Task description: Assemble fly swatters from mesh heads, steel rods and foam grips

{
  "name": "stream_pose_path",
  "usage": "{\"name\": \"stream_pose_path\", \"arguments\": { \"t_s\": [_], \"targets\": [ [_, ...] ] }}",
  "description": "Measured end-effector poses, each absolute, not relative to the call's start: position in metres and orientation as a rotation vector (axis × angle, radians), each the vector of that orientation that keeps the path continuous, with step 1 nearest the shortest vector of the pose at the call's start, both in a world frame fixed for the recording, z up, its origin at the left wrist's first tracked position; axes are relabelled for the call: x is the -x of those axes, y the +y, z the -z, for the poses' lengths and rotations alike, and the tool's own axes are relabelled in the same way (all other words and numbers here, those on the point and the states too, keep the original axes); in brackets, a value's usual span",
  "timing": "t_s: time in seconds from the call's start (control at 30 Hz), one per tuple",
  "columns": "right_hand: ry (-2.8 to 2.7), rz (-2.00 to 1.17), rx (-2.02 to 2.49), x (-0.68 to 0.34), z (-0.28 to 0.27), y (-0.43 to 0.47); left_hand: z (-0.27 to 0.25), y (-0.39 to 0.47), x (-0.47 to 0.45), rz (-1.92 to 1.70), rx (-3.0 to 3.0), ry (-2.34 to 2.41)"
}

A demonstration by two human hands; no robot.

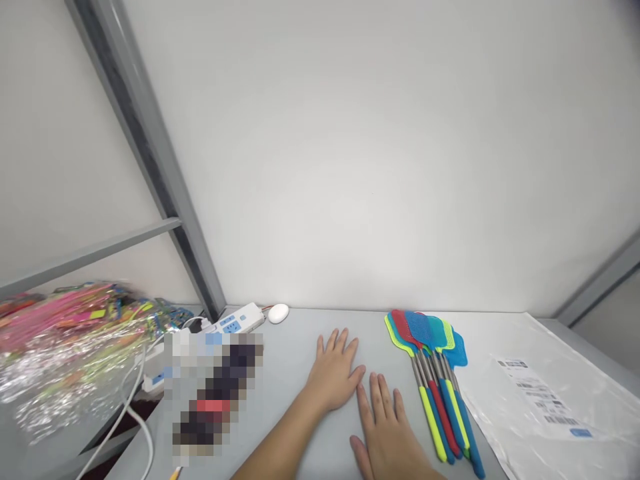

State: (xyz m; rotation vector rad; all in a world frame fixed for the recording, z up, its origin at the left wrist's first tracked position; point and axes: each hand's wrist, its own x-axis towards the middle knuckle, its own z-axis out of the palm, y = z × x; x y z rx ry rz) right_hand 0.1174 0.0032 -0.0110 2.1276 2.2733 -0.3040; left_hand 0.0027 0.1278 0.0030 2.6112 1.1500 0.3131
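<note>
My left hand [334,372] lies flat on the grey tabletop [295,347], palm down with fingers spread, holding nothing. Lower and to the right, my right hand [389,430] also rests palm down with its fingers stretched out. Its fingertips come close to the left thumb; whether they touch I cannot tell. Just right of my right hand lies a bunch of fly swatters [425,333] in yellow-green, red and blue, their mesh heads overlapping toward the wall and their handles pointing at me. Neither hand touches them.
A white plastic mailing bag [545,407] with a printed label lies right of the swatters. On the left are a power strip [235,323] with white cables, a white oval object [278,313], a blurred-out dark item [217,400] and a heap of plastic-wrapped colourful goods [75,340]. A white wall [350,167] stands behind.
</note>
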Motion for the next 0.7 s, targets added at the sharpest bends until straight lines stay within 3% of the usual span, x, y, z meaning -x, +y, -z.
{"name": "stream_pose_path", "arguments": {
  "t_s": [0.23,0.7],
  "targets": [
    [2.420,0.317,-1.919,-0.123,-0.006,0.001,-0.002,0.131,-0.001,-0.398,-2.625,1.161],
    [2.511,0.348,-1.925,-0.132,-0.001,-0.002,-0.008,0.132,-0.021,-0.413,-2.728,1.311]
  ]
}}
